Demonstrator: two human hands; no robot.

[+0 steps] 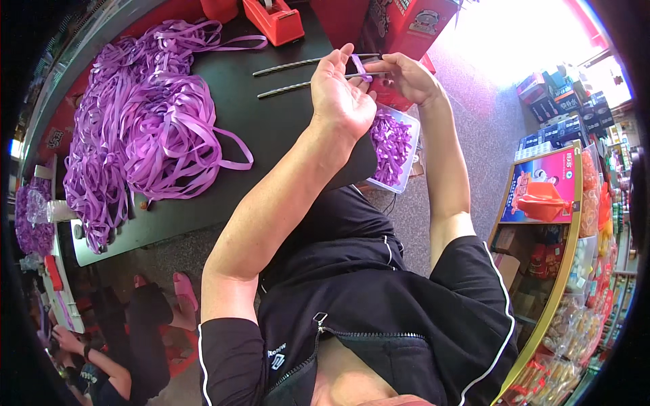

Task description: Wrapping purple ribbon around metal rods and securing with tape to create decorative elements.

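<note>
My left hand (pixel 342 91) and my right hand (pixel 404 76) meet above the right end of a black table (pixel 271 122). Both pinch a short strip of purple ribbon (pixel 359 68) that loops between the fingertips. Two thin metal rods (pixel 291 74) lie on the table and run under my hands. A big heap of purple ribbon (pixel 139 115) covers the table's left part. Below my hands, a clear plastic tray (pixel 394 145) holds several small purple ribbon pieces.
A red tape dispenser (pixel 274 19) stands at the table's far edge, with red boxes (pixel 406 24) beside it. Shop shelves with packaged goods (pixel 562 203) rise at the right. Another person (pixel 101 365) sits at the lower left, near more purple ribbon (pixel 30 216).
</note>
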